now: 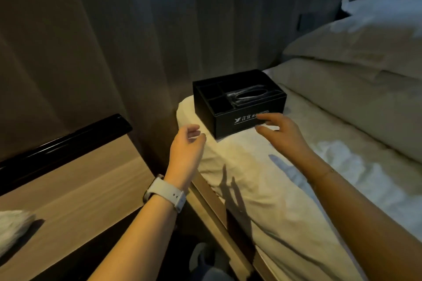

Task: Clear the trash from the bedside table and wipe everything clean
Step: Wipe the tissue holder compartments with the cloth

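1. Fingers [266,118] of the right hand [279,131] are spread, tips at the near face of the box [237,102]; the left hand [186,143], loosely curled, holds nothing.
2. The box sits on the bed's [262,178] far left corner.
3. The table [75,189] lies left, a cloth [12,227] on its near edge.

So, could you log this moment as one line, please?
black box on bed | left hand open | right hand open, at box

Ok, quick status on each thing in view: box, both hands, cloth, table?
Black organizer box: upright on the bed corner, lidless, not held.
Left hand: open, beside the box, apart from it.
Right hand: open, fingertips at the box's front.
White cloth: lying on the bedside table, untouched.
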The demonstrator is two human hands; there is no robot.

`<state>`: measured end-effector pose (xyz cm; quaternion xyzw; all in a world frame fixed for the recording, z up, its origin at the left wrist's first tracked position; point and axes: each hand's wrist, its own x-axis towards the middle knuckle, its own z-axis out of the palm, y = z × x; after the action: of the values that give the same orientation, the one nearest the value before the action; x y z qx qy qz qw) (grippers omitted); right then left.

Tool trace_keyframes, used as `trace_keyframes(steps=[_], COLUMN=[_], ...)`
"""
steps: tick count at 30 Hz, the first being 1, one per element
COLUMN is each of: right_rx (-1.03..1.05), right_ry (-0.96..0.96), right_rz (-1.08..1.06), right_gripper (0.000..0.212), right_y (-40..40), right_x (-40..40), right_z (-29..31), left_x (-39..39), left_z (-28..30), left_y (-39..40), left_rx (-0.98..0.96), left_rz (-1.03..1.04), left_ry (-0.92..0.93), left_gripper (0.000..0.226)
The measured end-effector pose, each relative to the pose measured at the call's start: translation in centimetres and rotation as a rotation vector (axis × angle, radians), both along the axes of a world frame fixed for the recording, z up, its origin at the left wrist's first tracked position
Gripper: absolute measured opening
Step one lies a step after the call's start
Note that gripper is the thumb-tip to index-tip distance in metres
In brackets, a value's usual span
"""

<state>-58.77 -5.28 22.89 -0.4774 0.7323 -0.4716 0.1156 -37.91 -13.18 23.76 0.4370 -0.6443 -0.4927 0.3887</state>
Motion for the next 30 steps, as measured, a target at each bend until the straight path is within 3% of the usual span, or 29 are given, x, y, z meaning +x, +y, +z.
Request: trace_keyframes(steps=[4,7,10,11,17,22,30], right_rx=[-0.065,-0.111,-0.072,-0.076,-0.163,-0.267,-0.320], right_ry=[-0.287,-0.456,-0.507,-0.516,-0.680,-0.648,-0.541], right_rz=[-0.099,-0.134,-0.265,-0.316,-0.300,-0.309,-0.190], right_gripper=[0.046,0.050,0.091,0.094,0.047,0.034,0.017], right_y=[-4.2,-7.6,-10.9,-11.7,-13.5,-12.2,-6.7], right_x=[-5.1,-8.7,-11.9,-12.7,-14.5,-13.2,-3.2], right_z=[0.7,0.1,-1.2,-1.6,-3.6,-2.7,0.1], left_x=[-4.3,-7.2,-9.7,-10.1,-10.7,-9.2,1.5], left_z=[-0.1,-1.0,-2.4,-2.9,-5.4,-4.3,-0.7], left_y=[-4.4,-7.2,-9.3,-9.7,-10.8,-9.4,-2.2], left_rx=[0.272,0.371,0.441,0.452,0.419,0.423,0.316], left_rz=[0.008,0.083,0.105,0.095,-0.002,0.063,0.100], left_ry=[0.078,0.091,0.083,0.089,0.228,0.291,0.342], left_gripper=[0.049,0.070,0.089,0.090,0.078,0.054,0.046])
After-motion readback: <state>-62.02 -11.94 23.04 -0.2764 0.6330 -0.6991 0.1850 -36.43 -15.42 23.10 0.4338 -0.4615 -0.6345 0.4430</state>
